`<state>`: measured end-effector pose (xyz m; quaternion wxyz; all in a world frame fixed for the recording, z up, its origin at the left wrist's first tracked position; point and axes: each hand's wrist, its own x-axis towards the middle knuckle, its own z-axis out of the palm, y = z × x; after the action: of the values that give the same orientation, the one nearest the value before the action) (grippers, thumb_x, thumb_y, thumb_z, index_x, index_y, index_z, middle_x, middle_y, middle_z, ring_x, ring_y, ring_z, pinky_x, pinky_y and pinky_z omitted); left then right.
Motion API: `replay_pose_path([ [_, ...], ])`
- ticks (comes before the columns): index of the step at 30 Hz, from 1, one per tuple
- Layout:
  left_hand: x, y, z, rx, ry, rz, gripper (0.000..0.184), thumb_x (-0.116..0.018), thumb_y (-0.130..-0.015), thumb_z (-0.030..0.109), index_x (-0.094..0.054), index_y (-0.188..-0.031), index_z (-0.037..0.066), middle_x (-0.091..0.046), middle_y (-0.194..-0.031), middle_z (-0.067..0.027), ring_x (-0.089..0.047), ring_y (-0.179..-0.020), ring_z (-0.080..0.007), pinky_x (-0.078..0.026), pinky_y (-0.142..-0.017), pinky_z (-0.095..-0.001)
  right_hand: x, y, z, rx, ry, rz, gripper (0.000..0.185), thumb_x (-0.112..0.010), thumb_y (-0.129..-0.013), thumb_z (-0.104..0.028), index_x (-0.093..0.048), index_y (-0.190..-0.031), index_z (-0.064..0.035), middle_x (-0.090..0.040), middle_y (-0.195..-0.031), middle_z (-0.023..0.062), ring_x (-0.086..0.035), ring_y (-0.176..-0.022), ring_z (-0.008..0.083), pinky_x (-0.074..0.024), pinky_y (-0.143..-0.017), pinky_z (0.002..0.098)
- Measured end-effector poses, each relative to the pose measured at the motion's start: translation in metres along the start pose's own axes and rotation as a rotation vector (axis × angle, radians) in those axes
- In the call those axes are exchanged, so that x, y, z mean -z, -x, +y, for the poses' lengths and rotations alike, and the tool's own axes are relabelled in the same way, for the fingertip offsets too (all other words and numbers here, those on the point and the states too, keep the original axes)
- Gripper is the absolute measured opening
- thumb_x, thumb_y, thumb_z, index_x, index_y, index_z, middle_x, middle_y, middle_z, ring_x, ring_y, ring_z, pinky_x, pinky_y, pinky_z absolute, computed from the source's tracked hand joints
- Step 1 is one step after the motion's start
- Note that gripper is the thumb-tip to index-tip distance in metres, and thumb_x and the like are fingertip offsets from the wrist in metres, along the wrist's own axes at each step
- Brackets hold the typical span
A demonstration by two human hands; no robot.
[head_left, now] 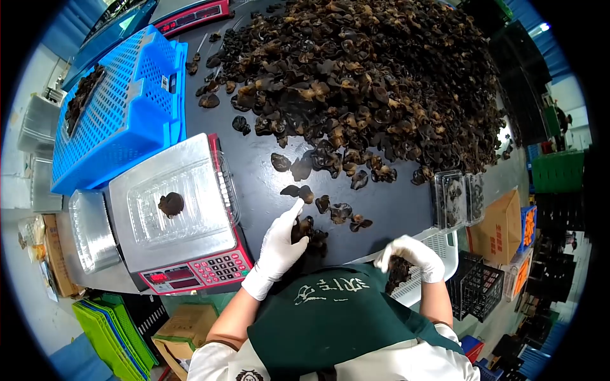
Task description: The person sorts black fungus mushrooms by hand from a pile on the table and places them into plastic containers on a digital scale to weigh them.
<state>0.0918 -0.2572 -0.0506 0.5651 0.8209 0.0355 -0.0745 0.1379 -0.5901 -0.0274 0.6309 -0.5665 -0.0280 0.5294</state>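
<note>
My left hand [281,246], in a white glove, reaches over the dark table with its index finger stretched out and thumb apart. Its fingertip meets a piece of wood ear mushroom [306,193]. A small clump of wood ear [311,237] lies right beside the thumb. My right hand [416,257], gloved as well, is bent with curled fingers above a white basket [448,251] at the table's front edge. Dark wood ear [398,273] shows just below those fingers; whether they grip any of it is hidden.
A big heap of wood ear [375,82] covers the back of the table. On the left, a scale [184,251] bears a clear plastic tray [149,219] with one piece inside. Blue baskets [149,120] stand behind it. Filled clear boxes [450,200] sit at the right edge.
</note>
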Motion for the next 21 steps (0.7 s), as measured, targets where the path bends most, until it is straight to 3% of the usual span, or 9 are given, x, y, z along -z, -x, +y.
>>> replay_pose_path([
  [2, 0.003, 0.003, -0.002, -0.002, 0.002, 0.015, 0.069, -0.062, -0.075, -0.002, -0.043, -0.140, 0.008, -0.055, -0.126, -0.0152, -0.055, -0.112, -0.0284, -0.043, -0.099, -0.0351, 0.001, 0.000, -0.002, -0.231, 0.337, -0.059, 0.041, -0.055, -0.094, -0.034, -0.073, -0.081, 0.0013, -0.072, -0.085, 0.0120, -0.067, -0.088, 0.0202, -0.0496, -0.085, 0.0323],
  [4, 0.007, 0.005, -0.009, -0.031, 0.058, 0.095, 0.067, -0.057, -0.075, -0.008, -0.044, -0.139, 0.006, -0.054, -0.128, -0.0146, -0.054, -0.113, -0.0258, -0.042, -0.099, -0.0333, -0.033, -0.009, -0.035, -0.379, 0.587, 0.238, 0.031, -0.062, -0.092, -0.027, -0.072, -0.084, 0.0003, -0.071, -0.077, 0.0048, -0.062, -0.071, 0.0104, -0.0491, -0.069, 0.0261],
  [7, 0.015, 0.007, -0.016, -0.062, -0.027, 0.177, 0.066, -0.047, -0.074, -0.013, -0.043, -0.138, 0.001, -0.051, -0.132, -0.0170, -0.052, -0.116, -0.0275, -0.040, -0.102, -0.0343, -0.046, -0.034, -0.025, -0.013, 0.762, 0.590, 0.025, -0.065, -0.088, -0.027, -0.067, -0.084, -0.0022, -0.059, -0.067, 0.0085, -0.056, -0.063, 0.0170, -0.0470, -0.063, 0.0309],
  [8, 0.016, 0.008, -0.019, -0.077, -0.060, 0.196, 0.066, -0.046, -0.073, -0.013, -0.043, -0.138, 0.001, -0.050, -0.132, -0.0176, -0.051, -0.118, -0.0290, -0.039, -0.104, -0.0355, -0.048, -0.041, -0.019, 0.103, 0.816, 0.653, 0.025, -0.066, -0.085, -0.025, -0.066, -0.102, -0.0056, -0.060, -0.083, 0.0094, -0.059, -0.077, 0.0229, -0.0488, -0.072, 0.0329],
  [10, 0.017, 0.009, -0.023, -0.088, -0.106, 0.196, 0.066, -0.045, -0.074, -0.014, -0.042, -0.138, 0.001, -0.050, -0.132, -0.0170, -0.050, -0.121, -0.0284, -0.037, -0.106, -0.0352, -0.055, -0.058, -0.018, 0.252, 1.044, 0.760, 0.043, -0.067, -0.082, -0.024, -0.059, -0.121, -0.0082, -0.057, -0.106, 0.0118, -0.057, -0.097, 0.0275, -0.0478, -0.084, 0.0365],
  [11, 0.017, 0.009, -0.025, -0.104, -0.146, 0.193, 0.066, -0.043, -0.074, -0.016, -0.042, -0.138, 0.001, -0.050, -0.132, -0.0163, -0.049, -0.125, -0.0278, -0.036, -0.108, -0.0348, -0.058, -0.064, -0.018, 0.190, 1.106, 0.755, 0.056, -0.068, -0.080, -0.025, -0.052, -0.131, -0.0100, -0.052, -0.117, 0.0137, -0.051, -0.108, 0.0314, -0.0452, -0.092, 0.0393],
  [15, 0.009, 0.012, -0.028, -0.061, -0.088, 0.138, 0.067, -0.049, -0.074, -0.011, -0.041, -0.140, 0.003, -0.047, -0.134, -0.0199, -0.045, -0.125, -0.0347, -0.033, -0.109, -0.0382, -0.065, -0.089, -0.009, 0.276, 1.270, 0.704, 0.056, -0.071, -0.075, -0.026, -0.056, -0.127, -0.0106, -0.052, -0.116, 0.0157, -0.051, -0.106, 0.0325, -0.0438, -0.089, 0.0410],
  [18, 0.004, 0.013, -0.031, -0.071, -0.135, 0.137, 0.068, -0.049, -0.073, -0.011, -0.042, -0.140, 0.003, -0.048, -0.134, -0.0195, -0.045, -0.125, -0.0350, -0.034, -0.108, -0.0389, -0.078, -0.098, -0.021, 0.539, 1.457, 0.846, 0.047, -0.070, -0.071, -0.020, -0.061, -0.117, -0.0123, -0.055, -0.112, 0.0105, -0.053, -0.102, 0.0294, -0.0422, -0.087, 0.0406],
  [21, 0.005, 0.011, -0.031, -0.071, -0.133, 0.127, 0.069, -0.048, -0.073, -0.012, -0.042, -0.140, 0.003, -0.049, -0.134, -0.0197, -0.045, -0.125, -0.0346, -0.034, -0.109, -0.0390, -0.079, -0.118, -0.029, 0.668, 1.247, 0.525, 0.038, -0.063, -0.070, -0.004, -0.064, -0.108, -0.0097, -0.061, -0.104, 0.0063, -0.057, -0.095, 0.0265, -0.0437, -0.083, 0.0375],
])
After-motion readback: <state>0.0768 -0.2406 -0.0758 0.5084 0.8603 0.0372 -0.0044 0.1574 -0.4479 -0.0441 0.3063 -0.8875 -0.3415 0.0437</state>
